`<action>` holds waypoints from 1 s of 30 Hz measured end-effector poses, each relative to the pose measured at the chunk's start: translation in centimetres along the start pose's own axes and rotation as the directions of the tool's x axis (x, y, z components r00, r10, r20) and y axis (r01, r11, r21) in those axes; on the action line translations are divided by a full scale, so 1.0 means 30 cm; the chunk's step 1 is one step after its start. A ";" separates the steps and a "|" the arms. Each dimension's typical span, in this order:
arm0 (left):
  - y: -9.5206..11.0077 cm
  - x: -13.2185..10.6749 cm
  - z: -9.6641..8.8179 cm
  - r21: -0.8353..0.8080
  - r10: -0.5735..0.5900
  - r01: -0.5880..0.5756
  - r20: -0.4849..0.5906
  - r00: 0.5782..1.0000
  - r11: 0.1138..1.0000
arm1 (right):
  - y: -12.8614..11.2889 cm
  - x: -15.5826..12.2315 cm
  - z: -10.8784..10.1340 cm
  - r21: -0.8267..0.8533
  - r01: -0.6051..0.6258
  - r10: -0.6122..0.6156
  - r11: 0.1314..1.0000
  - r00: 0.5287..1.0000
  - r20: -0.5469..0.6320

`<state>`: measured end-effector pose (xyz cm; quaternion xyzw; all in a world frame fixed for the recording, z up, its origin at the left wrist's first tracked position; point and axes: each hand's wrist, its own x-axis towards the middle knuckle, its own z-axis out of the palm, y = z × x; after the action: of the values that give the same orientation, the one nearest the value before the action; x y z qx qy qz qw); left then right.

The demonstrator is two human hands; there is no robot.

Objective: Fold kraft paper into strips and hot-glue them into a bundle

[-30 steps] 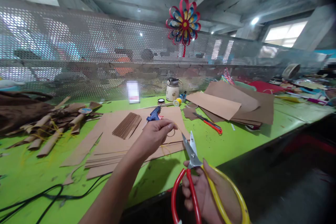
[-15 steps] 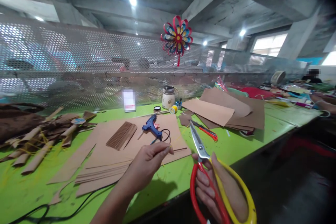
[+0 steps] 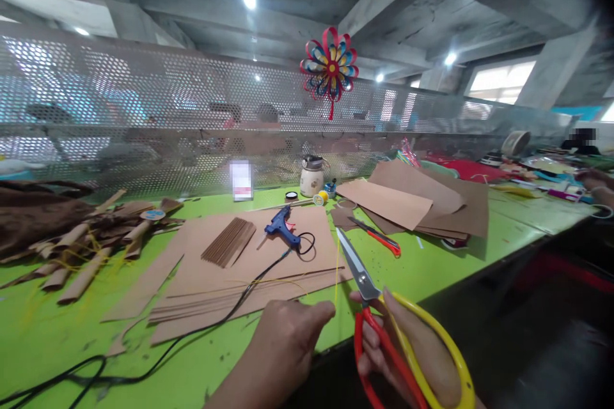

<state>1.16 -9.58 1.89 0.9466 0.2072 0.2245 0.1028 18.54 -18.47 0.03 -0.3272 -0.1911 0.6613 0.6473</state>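
My left hand (image 3: 288, 348) is at the near edge of the green table (image 3: 422, 265), fingers pinched on a thin yellow string (image 3: 336, 275) that rises straight up from the thumb. My right hand (image 3: 407, 358) grips large scissors (image 3: 378, 313) with one red and one yellow handle; the blades are closed and point up and left, just right of the string. Behind them lies a stack of brown paper sheets (image 3: 249, 268) carrying a pleated brown piece (image 3: 229, 241) and a blue glue gun (image 3: 283, 227) with a black cord.
Rolled brown paper tubes (image 3: 81, 246) are piled at the left. More brown sheets (image 3: 422, 201), a red-handled cutter (image 3: 378, 238), a jar (image 3: 311, 177) and small spools sit further back. A perforated metal screen (image 3: 144, 115) backs the table, with a paper flower (image 3: 330, 67) hanging above. Another person's hand (image 3: 595, 182) is far right.
My left hand has pulled back from the paper stack toward the table edge, drawing the yellow string taut. The scissors' blades have closed and moved beside the string.
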 end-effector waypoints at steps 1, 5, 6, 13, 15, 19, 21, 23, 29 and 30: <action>0.008 -0.006 0.008 0.016 0.045 -0.045 0.021 0.999 0.999 | -0.002 -0.003 0.000 0.016 -0.009 0.009 1.000 1.000 0.008; 0.022 -0.023 0.018 0.000 0.103 -0.104 0.053 0.993 0.995 | -0.022 -0.009 -0.006 0.097 0.022 -0.030 0.995 0.996 0.085; 0.020 -0.026 0.013 0.002 0.076 -0.076 0.031 0.997 0.997 | -0.027 -0.010 -0.008 0.101 0.019 -0.029 0.995 0.994 0.102; -0.017 -0.053 -0.049 -0.150 -0.050 0.038 -0.078 0.996 0.988 | -0.059 -0.035 0.017 0.070 0.010 -0.017 0.998 0.994 0.110; -0.030 -0.069 -0.051 -0.175 -0.080 0.063 -0.097 0.992 0.983 | -0.073 -0.035 0.018 0.062 0.042 -0.044 0.997 0.998 0.046; -0.073 -0.084 -0.053 -0.205 -0.175 0.149 -0.115 0.978 0.967 | -0.108 0.005 -0.021 -0.063 0.207 -0.211 0.976 0.975 -0.066; -0.101 -0.069 -0.072 -0.234 -0.239 0.217 -0.072 0.968 0.948 | -0.134 0.055 -0.049 -0.296 0.234 -0.259 0.926 0.965 -0.048; -0.129 -0.042 -0.106 -0.256 -0.324 0.301 -0.052 0.945 0.918 | -0.170 0.127 -0.074 -0.699 0.187 -0.300 0.690 0.953 -0.042; -0.190 0.053 -0.216 -0.533 -0.525 0.436 -0.019 0.851 0.725 | -0.316 0.382 -0.169 -0.936 -0.122 -0.470 -0.329 0.881 0.051; -0.196 0.064 -0.224 -0.567 -0.531 0.440 0.004 0.847 0.697 | -0.334 0.410 -0.182 -0.917 -0.141 -0.469 -0.373 0.881 0.056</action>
<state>-2.45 -2.80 6.85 0.7664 0.3845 0.3139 0.4077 30.22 -6.45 0.62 -0.7936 -0.5687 0.0311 0.2140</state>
